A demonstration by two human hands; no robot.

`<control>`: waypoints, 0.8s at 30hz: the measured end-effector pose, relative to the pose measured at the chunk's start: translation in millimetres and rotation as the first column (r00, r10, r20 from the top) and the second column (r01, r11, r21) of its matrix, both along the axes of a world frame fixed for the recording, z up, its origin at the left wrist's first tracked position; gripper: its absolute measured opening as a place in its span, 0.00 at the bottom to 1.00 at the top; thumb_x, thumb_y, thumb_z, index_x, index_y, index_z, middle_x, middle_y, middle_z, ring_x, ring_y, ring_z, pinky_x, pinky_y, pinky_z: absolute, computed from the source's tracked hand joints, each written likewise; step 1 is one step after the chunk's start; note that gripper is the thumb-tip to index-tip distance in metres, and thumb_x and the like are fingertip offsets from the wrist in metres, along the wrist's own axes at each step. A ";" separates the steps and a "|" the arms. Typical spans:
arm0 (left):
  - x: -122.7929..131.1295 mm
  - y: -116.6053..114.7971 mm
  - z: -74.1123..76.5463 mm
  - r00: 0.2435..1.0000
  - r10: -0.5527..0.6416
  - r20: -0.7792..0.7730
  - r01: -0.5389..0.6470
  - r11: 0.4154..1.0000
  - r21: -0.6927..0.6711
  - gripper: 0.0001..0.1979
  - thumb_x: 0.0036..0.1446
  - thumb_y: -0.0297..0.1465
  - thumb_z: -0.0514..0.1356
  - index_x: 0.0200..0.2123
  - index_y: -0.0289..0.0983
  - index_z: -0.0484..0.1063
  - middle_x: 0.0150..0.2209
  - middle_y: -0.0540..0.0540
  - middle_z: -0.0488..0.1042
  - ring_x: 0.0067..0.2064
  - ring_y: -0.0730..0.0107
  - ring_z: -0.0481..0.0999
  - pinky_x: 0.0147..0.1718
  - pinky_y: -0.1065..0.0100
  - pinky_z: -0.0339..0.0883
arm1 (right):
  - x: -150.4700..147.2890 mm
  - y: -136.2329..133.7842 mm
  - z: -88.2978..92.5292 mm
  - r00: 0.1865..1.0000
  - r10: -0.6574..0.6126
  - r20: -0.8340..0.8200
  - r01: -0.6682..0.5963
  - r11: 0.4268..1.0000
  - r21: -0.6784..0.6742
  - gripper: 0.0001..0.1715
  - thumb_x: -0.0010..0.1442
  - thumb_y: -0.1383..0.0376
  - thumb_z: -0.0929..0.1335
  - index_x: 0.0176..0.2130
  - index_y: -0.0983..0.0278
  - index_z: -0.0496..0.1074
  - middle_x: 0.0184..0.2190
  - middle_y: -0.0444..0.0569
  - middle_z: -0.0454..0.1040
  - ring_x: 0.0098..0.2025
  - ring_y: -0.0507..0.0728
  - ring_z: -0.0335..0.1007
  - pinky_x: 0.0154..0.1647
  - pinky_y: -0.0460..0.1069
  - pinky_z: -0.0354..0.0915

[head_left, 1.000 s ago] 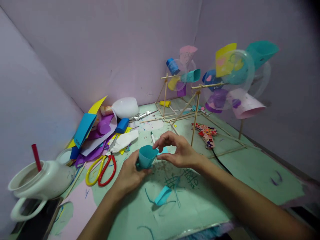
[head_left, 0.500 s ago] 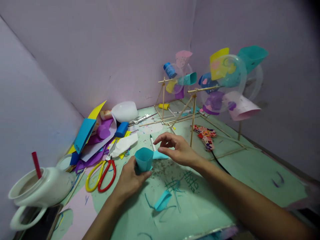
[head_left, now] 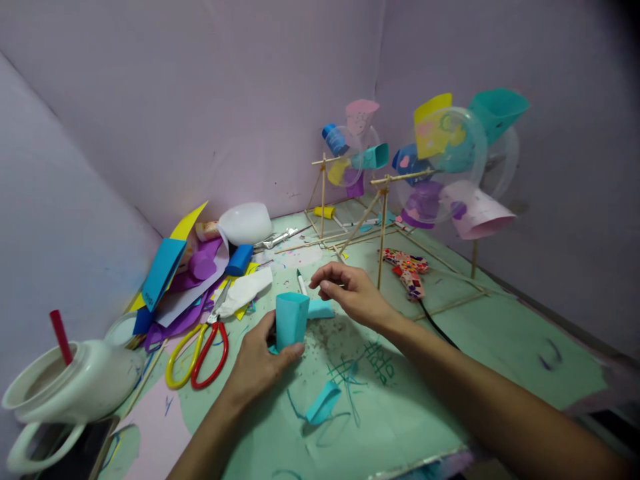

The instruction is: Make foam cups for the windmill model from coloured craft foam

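Observation:
My left hand (head_left: 270,360) is closed around a turquoise paper cup (head_left: 292,320), holding it nearly upright just over the table. To its right, my right hand (head_left: 347,291) hovers with fingers curled loosely and apart, holding nothing I can see. Behind the cup lies a turquoise paper piece (head_left: 320,309), and past that a white marker with a dark tip (head_left: 301,281). A curled turquoise scrap (head_left: 324,403) rests nearer to me, in front of the hands. Left of my left hand are scissors (head_left: 210,355) with one yellow and one red handle.
Two stick-frame wheels with coloured paper cups, a larger one (head_left: 445,160) and a smaller one (head_left: 355,147), stand at the right and back. A patterned glue gun (head_left: 407,270) with a cord lies beneath. Paper scraps (head_left: 200,293) pile up left; a white pot (head_left: 85,380) stands near-left.
My left hand has tipped the turquoise cup so more of its side shows and less of its opening. My right hand has barely moved. The view has shifted slightly.

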State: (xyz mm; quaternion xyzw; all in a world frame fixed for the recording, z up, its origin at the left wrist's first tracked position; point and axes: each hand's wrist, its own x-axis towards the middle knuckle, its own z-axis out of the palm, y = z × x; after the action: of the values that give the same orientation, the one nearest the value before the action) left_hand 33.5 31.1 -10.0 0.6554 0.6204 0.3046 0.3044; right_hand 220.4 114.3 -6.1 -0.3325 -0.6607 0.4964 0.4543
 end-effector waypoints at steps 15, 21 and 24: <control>-3.9 -2.8 -15.3 0.990 -0.088 -0.111 0.131 0.859 0.494 0.17 0.51 0.22 0.56 0.44 0.41 0.59 0.48 0.41 0.72 0.59 0.57 0.60 0.52 0.51 0.62 | 1.1 -9.0 10.2 0.999 0.027 -0.028 -0.026 1.000 0.002 0.07 0.52 0.72 0.65 0.33 0.64 0.71 0.31 0.46 0.75 0.27 0.49 0.68 0.30 0.46 0.65; -3.1 -3.2 -14.9 0.989 -0.101 -0.111 0.143 0.855 0.498 0.19 0.50 0.21 0.57 0.44 0.41 0.59 0.49 0.41 0.72 0.59 0.57 0.60 0.52 0.51 0.61 | 0.5 -7.7 8.6 0.999 0.014 -0.035 -0.014 1.000 0.019 0.07 0.52 0.72 0.64 0.33 0.65 0.71 0.31 0.46 0.74 0.27 0.48 0.67 0.29 0.46 0.64; -3.4 -2.7 -13.9 0.989 -0.102 -0.109 0.143 0.856 0.496 0.18 0.51 0.22 0.57 0.45 0.41 0.59 0.49 0.41 0.72 0.60 0.58 0.60 0.52 0.51 0.61 | 1.7 -9.4 9.9 0.999 0.006 -0.039 -0.004 0.998 0.064 0.05 0.51 0.71 0.66 0.32 0.65 0.71 0.30 0.46 0.74 0.27 0.49 0.67 0.28 0.45 0.64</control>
State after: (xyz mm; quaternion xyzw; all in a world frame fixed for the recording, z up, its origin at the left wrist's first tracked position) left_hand 30.1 28.4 -24.0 0.7616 0.4882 0.4097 0.1171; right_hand 222.1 104.9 3.8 -0.3065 -0.6681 0.4827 0.4761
